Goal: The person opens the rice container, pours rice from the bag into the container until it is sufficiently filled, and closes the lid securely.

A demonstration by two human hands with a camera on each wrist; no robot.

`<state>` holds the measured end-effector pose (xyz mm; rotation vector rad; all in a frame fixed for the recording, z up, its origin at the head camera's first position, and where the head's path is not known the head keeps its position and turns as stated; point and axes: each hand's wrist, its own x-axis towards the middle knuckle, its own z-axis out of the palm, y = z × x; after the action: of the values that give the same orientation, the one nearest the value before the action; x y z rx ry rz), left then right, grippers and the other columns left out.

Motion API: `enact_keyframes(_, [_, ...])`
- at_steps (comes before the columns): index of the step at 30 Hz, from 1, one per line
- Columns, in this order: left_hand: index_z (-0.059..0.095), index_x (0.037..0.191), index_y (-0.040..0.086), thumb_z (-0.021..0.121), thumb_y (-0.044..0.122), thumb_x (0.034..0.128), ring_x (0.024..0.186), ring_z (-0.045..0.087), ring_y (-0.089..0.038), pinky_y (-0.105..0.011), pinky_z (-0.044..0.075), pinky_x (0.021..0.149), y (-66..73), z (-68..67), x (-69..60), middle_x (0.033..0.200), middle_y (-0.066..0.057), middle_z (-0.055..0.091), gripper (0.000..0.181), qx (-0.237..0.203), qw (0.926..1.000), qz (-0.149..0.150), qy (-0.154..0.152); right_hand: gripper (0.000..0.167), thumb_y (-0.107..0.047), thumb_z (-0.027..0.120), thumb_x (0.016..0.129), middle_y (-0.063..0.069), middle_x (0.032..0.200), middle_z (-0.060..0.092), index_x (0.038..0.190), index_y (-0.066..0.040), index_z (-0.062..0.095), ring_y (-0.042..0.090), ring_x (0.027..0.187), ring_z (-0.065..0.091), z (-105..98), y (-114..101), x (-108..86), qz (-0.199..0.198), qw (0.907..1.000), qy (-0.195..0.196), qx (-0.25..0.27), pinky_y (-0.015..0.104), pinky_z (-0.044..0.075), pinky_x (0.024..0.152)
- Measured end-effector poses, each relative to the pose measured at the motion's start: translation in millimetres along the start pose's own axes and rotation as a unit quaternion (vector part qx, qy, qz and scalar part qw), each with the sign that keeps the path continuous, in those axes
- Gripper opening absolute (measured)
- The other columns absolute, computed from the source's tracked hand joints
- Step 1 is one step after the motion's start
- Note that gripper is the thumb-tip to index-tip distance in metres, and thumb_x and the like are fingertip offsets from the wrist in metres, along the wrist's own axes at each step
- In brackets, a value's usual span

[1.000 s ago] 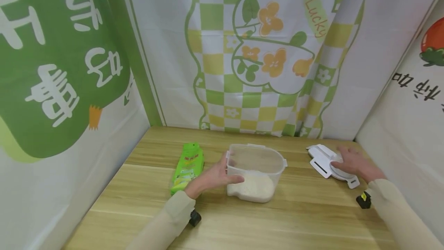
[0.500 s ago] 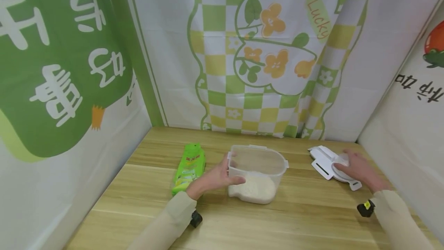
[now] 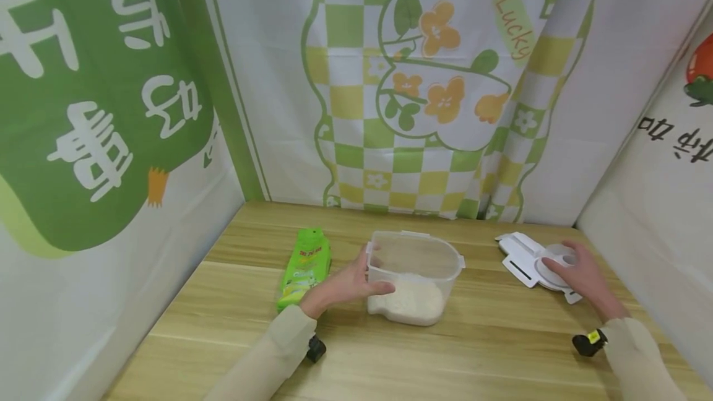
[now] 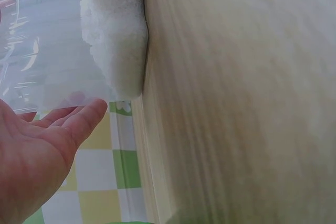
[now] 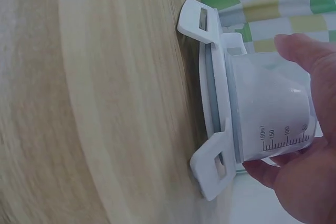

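Note:
A clear plastic storage container [image 3: 413, 257] with white rice [image 3: 414, 299] in its lower part stands upright on the table. My left hand [image 3: 348, 283] holds its left side, thumb across the front and fingers round the back; the left wrist view shows fingertips against the wall. To the right lies a white lid [image 3: 522, 251] with slotted side clips. On that lid a clear measuring cup [image 5: 270, 106] sits upside down, its ml scale showing in the right wrist view. My right hand [image 3: 585, 274] grips the cup between thumb and fingers.
A green packet [image 3: 305, 268] lies on the wooden table [image 3: 423, 357], left of the container. Behind the table hangs a checked curtain [image 3: 384, 166]. Printed cloth walls [image 3: 184, 234] close in both sides.
My right hand has shifted slightly right over the lid, and its fingers have come round the measuring cup. The left hand stays on the container.

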<state>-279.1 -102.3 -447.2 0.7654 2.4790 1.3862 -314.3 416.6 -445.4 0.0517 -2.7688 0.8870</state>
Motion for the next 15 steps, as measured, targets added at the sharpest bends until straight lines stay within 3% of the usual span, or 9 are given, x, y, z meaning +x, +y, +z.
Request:
enact_keyframes(8, [0.013, 0.151, 0.02, 0.072, 0.059, 0.0813, 0.113, 0.062, -0.025, -0.037, 0.052, 0.093, 1.6, 0.4, -0.1, 0.132, -0.011, 0.054, 0.099, -0.003, 1.0, 0.002, 0.002, 0.081, -0.045, 0.062, 0.093, 0.042, 0.143, 0.032, 0.145, 0.01, 0.03, 0.056, 0.129, 0.033, 2.2, 1.7, 1.4, 0.043, 0.9971, 0.039, 0.049, 0.067, 0.03, 0.102])
enact_keyframes(15, [0.015, 0.15, 0.02, 0.072, 0.058, 0.0814, 0.112, 0.063, -0.023, -0.036, 0.052, 0.093, 0.8, -0.7, -0.8, 0.131, -0.011, 0.054, 0.097, -0.009, 0.9999, 0.005, 0.002, 0.085, -0.049, 0.061, 0.093, 0.036, 0.151, 0.03, 0.15, 0.004, 0.026, 0.051, 0.134, 0.032, 3.9, -5.2, -2.1, 0.096, 0.988, 0.071, 0.098, 0.063, 0.028, 0.109])
